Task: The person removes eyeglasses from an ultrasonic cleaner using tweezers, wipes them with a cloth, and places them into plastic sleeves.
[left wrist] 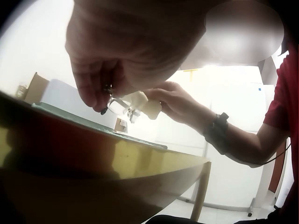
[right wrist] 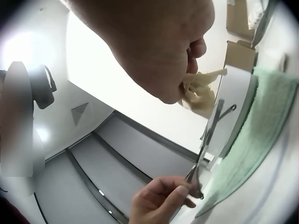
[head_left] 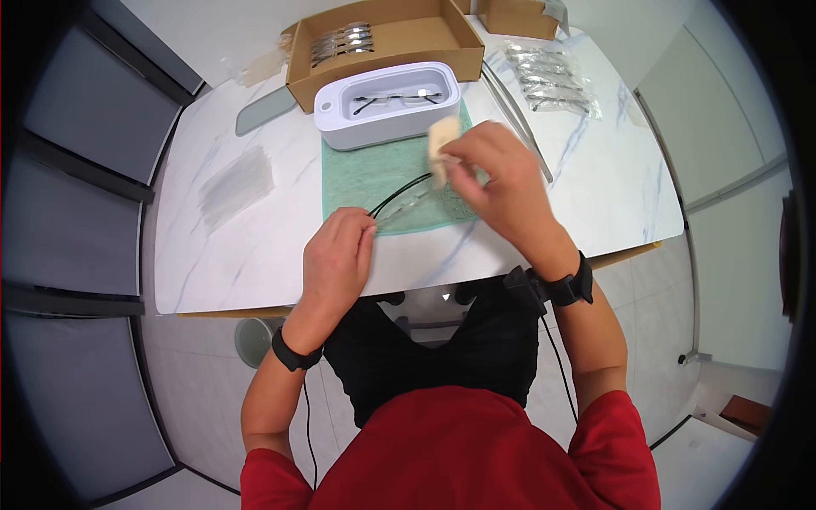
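Note:
My left hand (head_left: 338, 255) pinches a pair of eyeglasses (right wrist: 211, 130) at one end, over the front part of a green towel (head_left: 357, 183). The glasses' dark, thin parts reach up and right from my fingers, and a clear lens shows in the left wrist view. A pale yellow cloth (head_left: 442, 140) is bunched between the thumb and fingers of my right hand (head_left: 510, 191), close to the far end of the glasses. Behind both hands, a white ultrasonic cleaner (head_left: 382, 136) stands on the towel's back part, with another pair of glasses (head_left: 399, 97) in its basin.
An open cardboard box (head_left: 421, 34) at the back holds several glasses (head_left: 342, 44). More glasses in clear bags (head_left: 552, 78) lie back right, beside long metal strips (head_left: 520, 123). To the left are a grey lid-like plate (head_left: 265, 110) and clear sleeves (head_left: 238, 187).

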Tool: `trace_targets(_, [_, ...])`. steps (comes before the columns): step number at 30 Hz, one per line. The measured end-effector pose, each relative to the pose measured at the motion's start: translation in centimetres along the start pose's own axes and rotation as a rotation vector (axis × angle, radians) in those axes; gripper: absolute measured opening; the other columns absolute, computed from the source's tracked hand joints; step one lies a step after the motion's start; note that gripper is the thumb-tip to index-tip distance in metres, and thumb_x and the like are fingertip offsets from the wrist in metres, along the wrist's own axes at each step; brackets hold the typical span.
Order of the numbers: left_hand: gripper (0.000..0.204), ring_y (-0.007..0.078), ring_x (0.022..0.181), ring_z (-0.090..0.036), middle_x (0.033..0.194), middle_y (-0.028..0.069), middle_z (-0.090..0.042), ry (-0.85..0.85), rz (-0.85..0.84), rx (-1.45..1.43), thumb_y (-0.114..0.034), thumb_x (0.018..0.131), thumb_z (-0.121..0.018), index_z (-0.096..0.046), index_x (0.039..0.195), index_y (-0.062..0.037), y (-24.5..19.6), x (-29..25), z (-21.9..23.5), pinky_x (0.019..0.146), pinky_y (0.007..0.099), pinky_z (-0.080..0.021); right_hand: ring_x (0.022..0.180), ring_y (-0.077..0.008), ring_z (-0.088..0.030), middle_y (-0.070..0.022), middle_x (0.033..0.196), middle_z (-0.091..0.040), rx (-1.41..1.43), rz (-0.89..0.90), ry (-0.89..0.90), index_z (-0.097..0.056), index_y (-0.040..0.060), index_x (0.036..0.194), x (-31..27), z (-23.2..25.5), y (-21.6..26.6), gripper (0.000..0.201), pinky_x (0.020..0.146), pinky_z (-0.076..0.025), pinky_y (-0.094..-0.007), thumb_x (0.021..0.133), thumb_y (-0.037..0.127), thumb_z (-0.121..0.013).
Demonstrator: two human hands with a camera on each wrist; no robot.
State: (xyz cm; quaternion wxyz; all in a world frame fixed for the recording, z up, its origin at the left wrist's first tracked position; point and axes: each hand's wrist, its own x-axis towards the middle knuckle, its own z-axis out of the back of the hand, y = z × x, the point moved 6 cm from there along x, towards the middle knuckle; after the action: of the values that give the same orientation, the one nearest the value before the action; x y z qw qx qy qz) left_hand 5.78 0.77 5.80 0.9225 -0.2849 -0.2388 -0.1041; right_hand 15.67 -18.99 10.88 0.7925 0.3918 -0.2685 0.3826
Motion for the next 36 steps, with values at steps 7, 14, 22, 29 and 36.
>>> trace_targets(7, [0.017, 0.0317, 0.084, -0.068, 0.100, 0.0128, -0.069, -0.078, -0.180, 0.194, 0.005, 0.082, -0.071, -0.062, 0.095, -0.0003, -1.5, 0.1, 0.8, 0.069, 0.0369, -0.056, 0.083, -0.0286, -0.064, -0.0078, 0.087, -0.062, -0.189, -0.034, 0.093, -0.071, 0.0080, 0.089, -0.4, -0.9, -2.0, 0.013, 0.070, -0.053, -0.0395, 0.076, 0.008, -0.075])
trace_targets(14, [0.014, 0.0269, 0.085, -0.068, 0.101, 0.0116, -0.068, -0.114, -0.314, 0.308, 0.001, 0.078, -0.068, -0.064, 0.091, 0.0002, -2.0, 0.0, 0.8, 0.069, 0.0344, -0.054, 0.078, -0.0281, -0.065, -0.0088, 0.085, -0.065, 0.099, -0.146, 0.106, -0.073, 0.0068, 0.093, 0.2, -0.6, -1.0, 0.012, 0.068, -0.052, -0.0375, 0.081, 0.008, -0.072])
trace_targets(22, [0.015, 0.0316, 0.082, -0.068, 0.099, 0.0144, -0.070, -0.129, -0.179, 0.213, 0.006, 0.082, -0.070, -0.064, 0.094, 0.0009, -0.4, -0.3, 1.9, 0.069, 0.0359, -0.056, 0.070, -0.0242, -0.064, -0.0108, 0.084, -0.067, 0.115, -0.366, 0.209, -0.074, 0.0040, 0.094, -1.9, -1.3, -4.4, 0.014, 0.067, -0.052, -0.0343, 0.082, 0.011, -0.072])
trace_targets(29, [0.006, 0.0228, 0.083, -0.069, 0.100, 0.0134, -0.071, -0.122, 0.100, -0.115, 0.003, 0.092, -0.066, -0.065, 0.097, 0.0023, 1.6, -0.7, 2.2, 0.070, 0.0311, -0.055, 0.067, -0.0063, -0.058, -0.0030, 0.078, -0.067, 0.339, -0.610, 0.144, -0.073, -0.0010, 0.101, -3.8, -2.3, -6.5, 0.017, 0.061, -0.047, -0.0237, 0.091, 0.013, -0.071])
trace_targets(36, [0.007, 0.0140, 0.087, -0.067, 0.101, 0.0075, -0.072, -0.093, 0.282, -0.302, -0.003, 0.097, -0.064, -0.066, 0.102, 0.0020, 3.9, -1.7, 2.2, 0.078, 0.0281, -0.055, 0.066, -0.0034, -0.057, -0.0011, 0.078, -0.068, 0.667, -0.783, -0.004, -0.071, -0.0037, 0.106, -5.9, -3.5, -8.9, 0.022, 0.060, -0.047, -0.0200, 0.095, 0.015, -0.069])
